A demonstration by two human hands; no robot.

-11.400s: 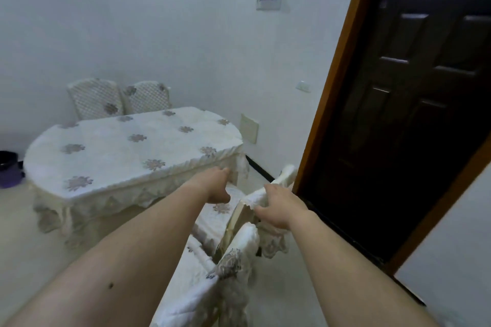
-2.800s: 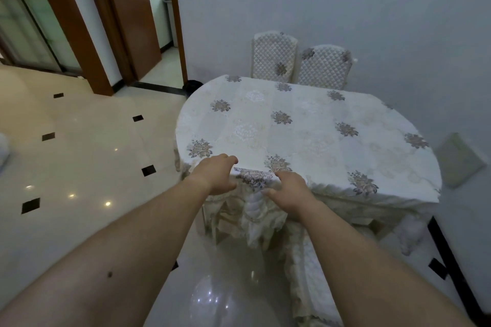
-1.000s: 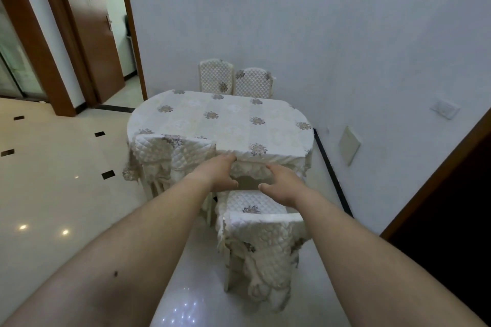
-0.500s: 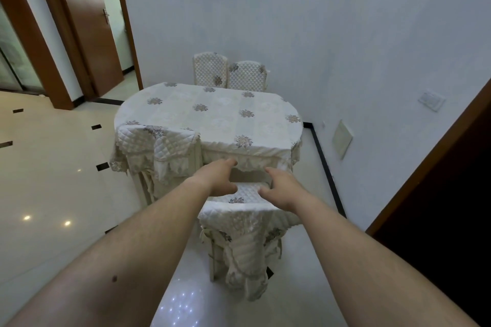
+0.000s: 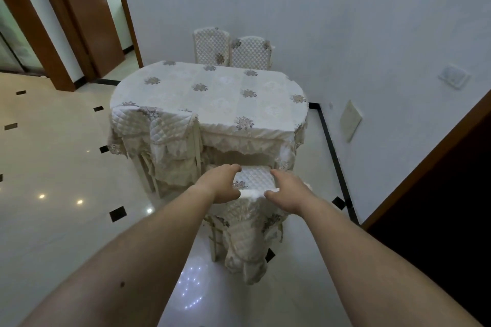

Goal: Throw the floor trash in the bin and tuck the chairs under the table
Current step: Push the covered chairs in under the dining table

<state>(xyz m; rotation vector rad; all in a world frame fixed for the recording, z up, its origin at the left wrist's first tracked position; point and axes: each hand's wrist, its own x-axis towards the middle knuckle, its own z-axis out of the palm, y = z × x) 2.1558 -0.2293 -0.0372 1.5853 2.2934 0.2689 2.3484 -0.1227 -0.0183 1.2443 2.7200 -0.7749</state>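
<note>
Table (image 5: pixel 212 93) now nearer the chair (image 5: pixel 255 179)

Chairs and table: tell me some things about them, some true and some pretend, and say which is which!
1. The left hand and right hand both grip the back of the near quilted cream chair. True.
2. That chair is fully tucked under the oval cloth-covered table. False: its seat shows outside the table's edge.
3. Two far quilted chairs stand between the table and the white wall. True.
4. The cloth is plain red. False: the tablecloth is cream with flower patterns.
</note>
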